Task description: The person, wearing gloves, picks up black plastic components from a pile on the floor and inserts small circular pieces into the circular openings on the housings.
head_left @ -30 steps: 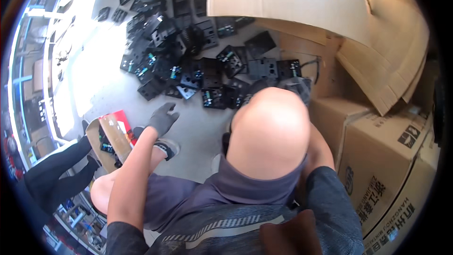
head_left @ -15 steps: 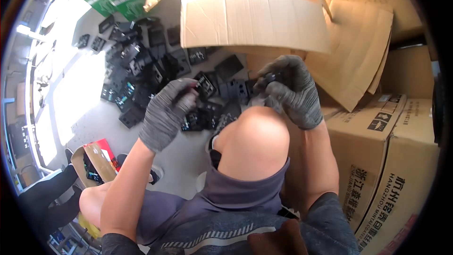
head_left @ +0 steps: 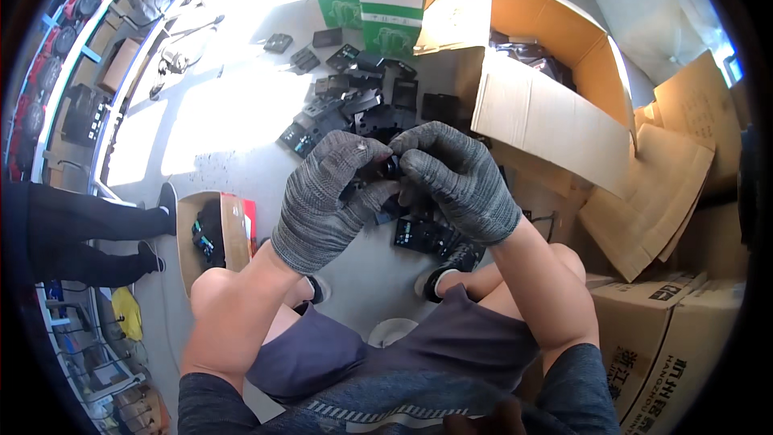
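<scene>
Half a second ago the hands were well apart; now they meet over the pile of black plastic housings (head_left: 309, 130) on the floor (head_left: 354, 262). The right hand (head_left: 460, 184), palm inward, pinches a small black part (head_left: 392, 166) between thumb and fingers. The left hand (head_left: 324, 200) curls against it; whether it grips, I cannot tell.

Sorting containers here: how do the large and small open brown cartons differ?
The large carton is beyond the right hand; the small carton sits near the left knee. The small carton shows red along one side; the large carton shows none. Both hold dark items.
</scene>
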{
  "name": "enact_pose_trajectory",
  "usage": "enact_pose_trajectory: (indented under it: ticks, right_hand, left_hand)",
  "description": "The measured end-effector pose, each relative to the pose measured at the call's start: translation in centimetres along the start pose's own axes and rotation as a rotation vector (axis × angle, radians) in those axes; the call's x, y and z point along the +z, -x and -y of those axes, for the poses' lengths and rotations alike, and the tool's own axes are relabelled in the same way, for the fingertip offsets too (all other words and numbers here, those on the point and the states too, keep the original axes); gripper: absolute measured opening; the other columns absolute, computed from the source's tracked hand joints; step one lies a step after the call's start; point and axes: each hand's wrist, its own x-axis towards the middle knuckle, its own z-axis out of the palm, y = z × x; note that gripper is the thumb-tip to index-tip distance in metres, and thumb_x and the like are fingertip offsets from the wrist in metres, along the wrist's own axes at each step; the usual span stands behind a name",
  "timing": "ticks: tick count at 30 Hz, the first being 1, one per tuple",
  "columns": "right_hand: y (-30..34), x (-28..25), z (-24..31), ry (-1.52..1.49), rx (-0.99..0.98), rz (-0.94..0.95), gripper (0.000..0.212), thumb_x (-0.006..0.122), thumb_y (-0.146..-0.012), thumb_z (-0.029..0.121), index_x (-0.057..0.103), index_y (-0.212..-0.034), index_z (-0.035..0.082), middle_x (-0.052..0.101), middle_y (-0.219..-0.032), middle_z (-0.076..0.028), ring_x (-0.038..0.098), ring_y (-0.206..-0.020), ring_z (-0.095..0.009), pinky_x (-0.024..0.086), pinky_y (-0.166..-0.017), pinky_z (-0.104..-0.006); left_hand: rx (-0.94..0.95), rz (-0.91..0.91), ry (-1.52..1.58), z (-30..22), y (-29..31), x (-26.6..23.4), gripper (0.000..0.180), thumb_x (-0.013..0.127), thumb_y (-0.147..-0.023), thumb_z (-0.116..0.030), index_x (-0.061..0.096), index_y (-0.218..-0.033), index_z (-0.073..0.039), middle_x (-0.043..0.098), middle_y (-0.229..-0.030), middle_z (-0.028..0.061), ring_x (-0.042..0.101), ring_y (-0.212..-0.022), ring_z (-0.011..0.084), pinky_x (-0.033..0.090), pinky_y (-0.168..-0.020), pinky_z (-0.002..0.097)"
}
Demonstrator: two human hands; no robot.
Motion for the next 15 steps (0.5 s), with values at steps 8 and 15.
enact_pose_trajectory:
  ticks: [8, 15]
  right_hand:
    - [-2.7, 1.2, -4.5, -0.016, -0.129, 0.177, 0.029, 0.067, -0.097, 0.004, 0.060, -0.125, 0.004, 0.064, -0.116, -0.004, 0.061, -0.106, -0.012, 0.053, -0.093, -0.0293]
    - [-3.1, 2.7, -4.5, -0.176, 0.207, 0.173, 0.037, 0.071, -0.097, 0.024, 0.059, -0.125, 0.002, 0.065, -0.112, -0.008, 0.065, -0.097, -0.015, 0.057, -0.086, -0.0318]
  left_hand:
    - [-0.017, 0.111, -0.129, 3.4, 3.1, -2.0, 0.041, 0.084, -0.079, -0.008, 0.061, -0.112, -0.004, 0.064, -0.102, 0.0105, 0.066, -0.093, 0.0248, 0.055, -0.081, 0.0362]
    - [-0.029, 0.054, -0.100, 4.2, 4.8, -1.9, 0.039, 0.081, -0.082, -0.014, 0.061, -0.113, -0.004, 0.062, -0.101, 0.0137, 0.064, -0.089, 0.0330, 0.054, -0.077, 0.0415]
